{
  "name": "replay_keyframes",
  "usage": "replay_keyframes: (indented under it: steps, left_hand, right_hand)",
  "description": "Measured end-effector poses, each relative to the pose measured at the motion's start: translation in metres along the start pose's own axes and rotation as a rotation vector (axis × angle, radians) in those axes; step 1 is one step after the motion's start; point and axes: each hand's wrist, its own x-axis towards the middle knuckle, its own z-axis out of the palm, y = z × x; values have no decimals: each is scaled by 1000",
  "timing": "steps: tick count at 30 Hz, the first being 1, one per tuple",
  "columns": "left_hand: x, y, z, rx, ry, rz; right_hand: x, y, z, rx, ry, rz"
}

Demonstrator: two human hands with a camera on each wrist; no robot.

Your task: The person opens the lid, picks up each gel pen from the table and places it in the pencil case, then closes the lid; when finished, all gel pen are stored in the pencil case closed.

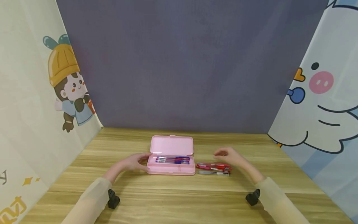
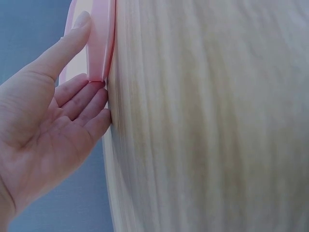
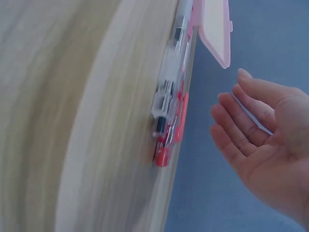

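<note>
A pink pencil case (image 1: 171, 169) lies with its lid (image 1: 172, 145) swung back. Several blue pens and a red one (image 1: 172, 160) lie in its rear compartment; the front compartments hold nothing visible. My left hand (image 1: 135, 162) holds the case's left end, thumb at the front corner and fingers at the rear. In the left wrist view, the thumb (image 2: 82, 20) overlaps the pink wall. To the right of the case is a loose bunch of red pens (image 1: 215, 167), with a clear pen (image 1: 213, 173) in front. My right hand (image 1: 230, 156) hovers just behind the bunch, fingers loosely bent and holding nothing.
The wood-grain table (image 1: 179, 199) extends around the case and pens. A dark grey panel (image 1: 179, 68) stands behind it, with printed cartoon sheets on the left (image 1: 30, 102) and right (image 1: 316, 115). A black wrist device (image 1: 113, 199) is worn at each cuff.
</note>
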Motion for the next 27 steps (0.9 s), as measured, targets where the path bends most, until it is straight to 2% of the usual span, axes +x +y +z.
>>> replay_keyframes:
  steps: [5, 12, 19, 27]
  left_hand:
    - [-1, 2, -1, 11, -1, 5]
    - [-1, 3, -3, 26, -6, 26]
    - [-2, 2, -3, 42, -4, 22]
    - [-3, 4, -2, 42, -8, 28]
  right_hand:
    - [-4, 7, -2, 6, -43, 19]
    - [-9, 13, 0, 17, -106, 119]
    - [-12, 20, 0, 2, -142, 116]
    - [-12, 23, 0, -66, -124, 120]
